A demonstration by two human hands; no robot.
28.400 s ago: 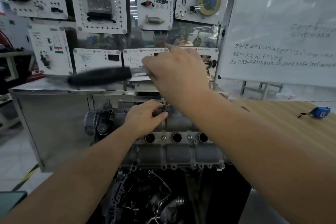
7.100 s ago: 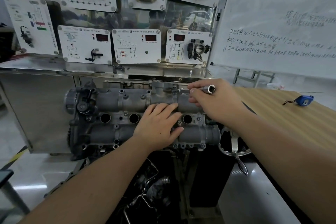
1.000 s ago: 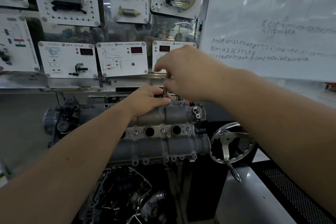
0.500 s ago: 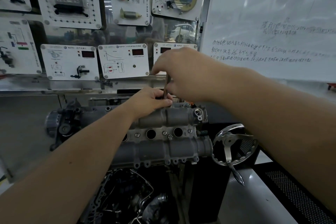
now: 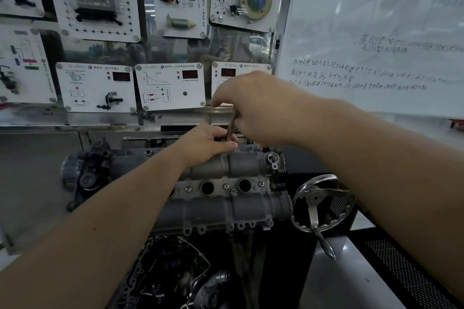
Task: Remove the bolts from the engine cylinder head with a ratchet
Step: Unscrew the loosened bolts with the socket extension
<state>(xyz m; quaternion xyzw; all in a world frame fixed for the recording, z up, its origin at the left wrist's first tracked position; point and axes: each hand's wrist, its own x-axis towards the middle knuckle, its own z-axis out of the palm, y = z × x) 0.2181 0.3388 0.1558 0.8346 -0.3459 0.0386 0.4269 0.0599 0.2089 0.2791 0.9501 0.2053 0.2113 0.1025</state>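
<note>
Head view: our left hand (image 5: pixel 208 140) and right hand (image 5: pixel 253 105) each kept a narrow grip on a thin rod (image 5: pixel 231 125) above the cylinder head (image 5: pixel 226 183), before white instrument panels (image 5: pixel 170 86) and a whiteboard (image 5: pixel 376 32).

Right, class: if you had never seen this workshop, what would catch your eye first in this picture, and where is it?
First, the two hands at centre: the right hand pinches the top of a slim metal rod and the left hand grips its lower end on the grey cylinder head. Next, the shiny handwheel at the head's right end. Behind, a whiteboard with handwriting fills the upper right.
</note>
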